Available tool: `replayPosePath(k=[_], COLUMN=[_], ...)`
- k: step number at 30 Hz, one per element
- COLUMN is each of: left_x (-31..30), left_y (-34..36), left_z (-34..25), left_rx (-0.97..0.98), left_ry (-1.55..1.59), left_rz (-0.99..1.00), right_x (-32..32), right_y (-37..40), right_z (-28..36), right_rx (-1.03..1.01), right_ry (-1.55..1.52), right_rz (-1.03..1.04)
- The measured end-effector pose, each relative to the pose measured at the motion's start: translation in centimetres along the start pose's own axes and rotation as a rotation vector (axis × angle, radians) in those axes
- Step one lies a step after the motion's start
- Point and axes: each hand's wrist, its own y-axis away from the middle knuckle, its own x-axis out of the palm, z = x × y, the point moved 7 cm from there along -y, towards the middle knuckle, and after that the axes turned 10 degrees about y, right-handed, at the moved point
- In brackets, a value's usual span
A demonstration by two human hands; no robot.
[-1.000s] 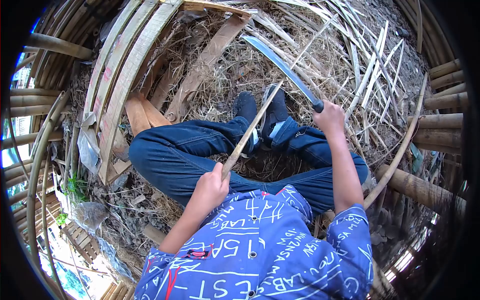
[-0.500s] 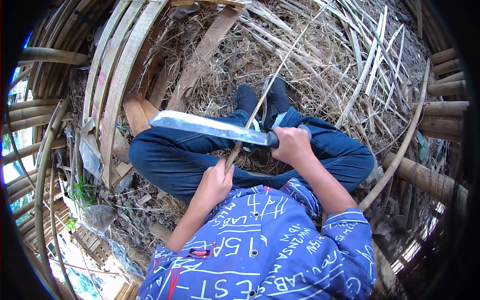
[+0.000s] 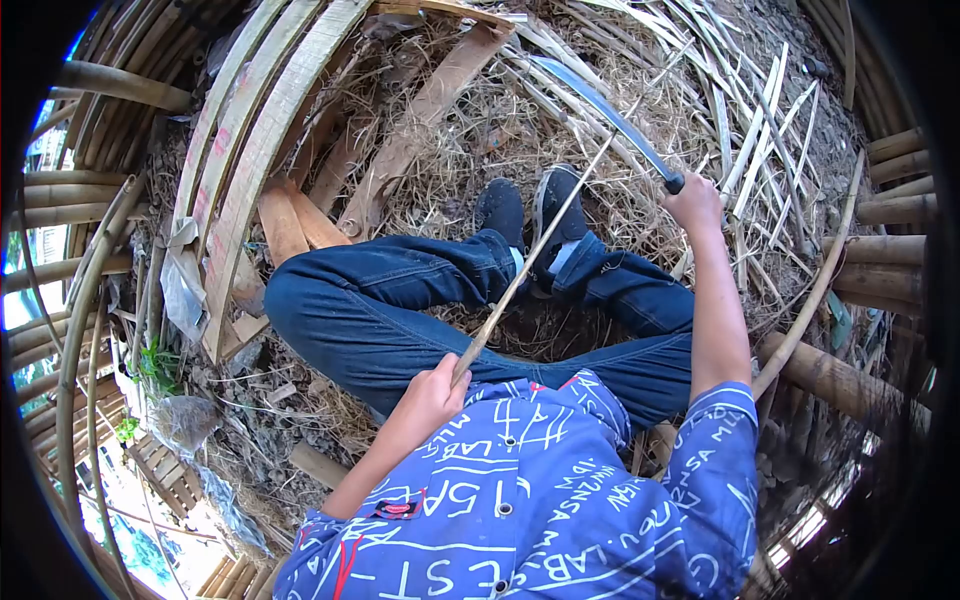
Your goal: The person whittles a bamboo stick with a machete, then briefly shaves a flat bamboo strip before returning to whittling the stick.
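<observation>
My left hand (image 3: 433,397) is closed around the near end of a long, thin bamboo stick (image 3: 532,262), close to the front of the blue shirt. The stick slants up and away to the right, passing over the crossed legs and beside the shoes. Stretched forward on the right, my right hand (image 3: 697,204) grips the dark handle of a machete (image 3: 638,145). Its long blade points up and to the left, overlapping the far part of the stick in this view.
Long pale boards (image 3: 265,130) lean at the left, near a flat plank (image 3: 430,115). Split bamboo strips (image 3: 722,105) lie scattered at the upper right over dry shavings. Bamboo poles (image 3: 890,255) form walls on both sides. Dark shoes (image 3: 560,205) rest just ahead of the legs.
The machete has swung from across the lap near my left hand out to the far right, its blade now angled away along the stick. My left hand keeps its hold, having shifted slightly.
</observation>
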Motion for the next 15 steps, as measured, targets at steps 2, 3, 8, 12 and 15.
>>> replayPosePath(k=[2, 3, 8, 12, 15], left_x=[-0.4, -0.9, -3.0, -4.0, -4.3], left_y=[0.2, 0.5, 2.5, 2.4, 2.2], left_z=[-0.4, -0.5, 0.8, 1.6, 1.4], left_rx=[-0.009, -0.009, -0.084, -0.127, -0.126], left_ry=[-0.013, -0.024, -0.022, 0.019, 0.042], left_rz=[-0.004, -0.01, 0.027, 0.062, 0.094], right_x=[-0.8, -0.8, 0.0, -0.8, 0.6], right_y=[0.1, -0.4, -2.3, -1.1, 1.0], right_z=[0.1, -0.4, -0.7, 0.8, 0.9], right_rx=[0.031, 0.037, 0.063, 0.033, 0.079], right_ry=[0.021, 0.027, 0.027, 0.012, -0.144], right_rz=[0.019, 0.016, -0.002, -0.035, -0.02])
